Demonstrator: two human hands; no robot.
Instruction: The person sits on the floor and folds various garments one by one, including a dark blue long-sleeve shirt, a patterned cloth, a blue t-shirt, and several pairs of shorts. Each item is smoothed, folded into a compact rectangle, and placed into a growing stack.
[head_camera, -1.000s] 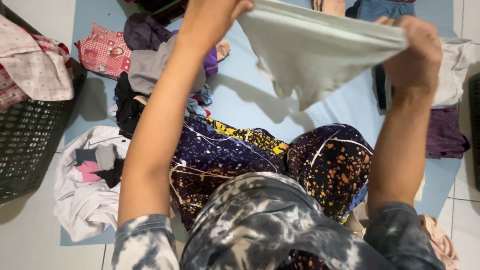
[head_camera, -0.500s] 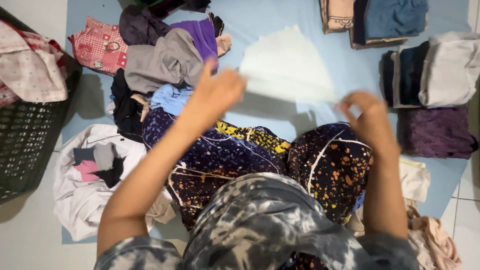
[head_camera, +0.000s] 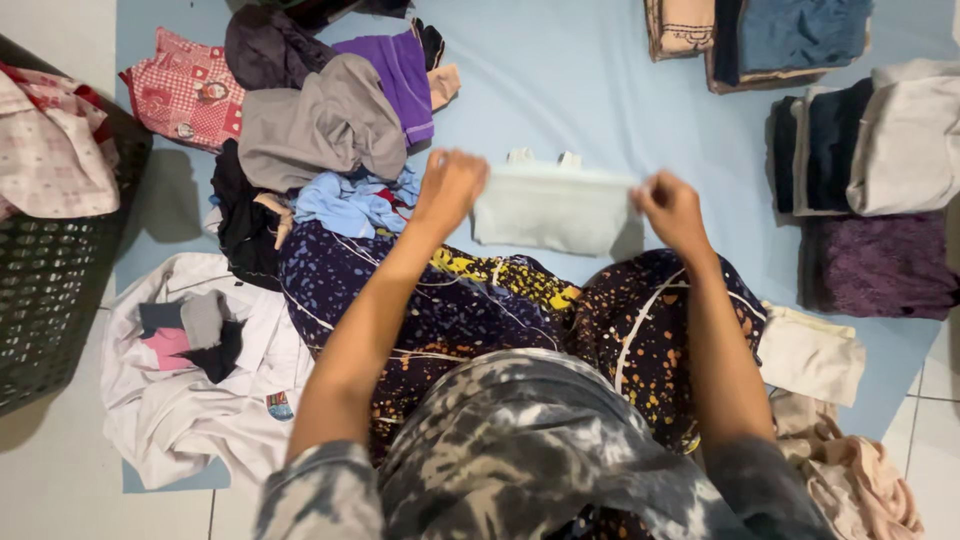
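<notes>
A small pale green-white garment (head_camera: 550, 208) is folded over and held just above the light blue mat (head_camera: 570, 90), in front of my knees. My left hand (head_camera: 450, 188) pinches its upper left corner. My right hand (head_camera: 670, 205) pinches its upper right corner. Two small tabs of the cloth stick up along the top fold. My legs in dark paint-splatter trousers (head_camera: 480, 310) are crossed below it.
A heap of unfolded clothes (head_camera: 320, 130) lies at the upper left, with a white garment (head_camera: 190, 390) beside my left knee. A dark laundry basket (head_camera: 50, 290) stands at the left edge. Folded stacks (head_camera: 860, 140) line the right and top right.
The garment was stretched high between both hands, then swung down and folded. Now it is held low over the mat, hands closer together.
</notes>
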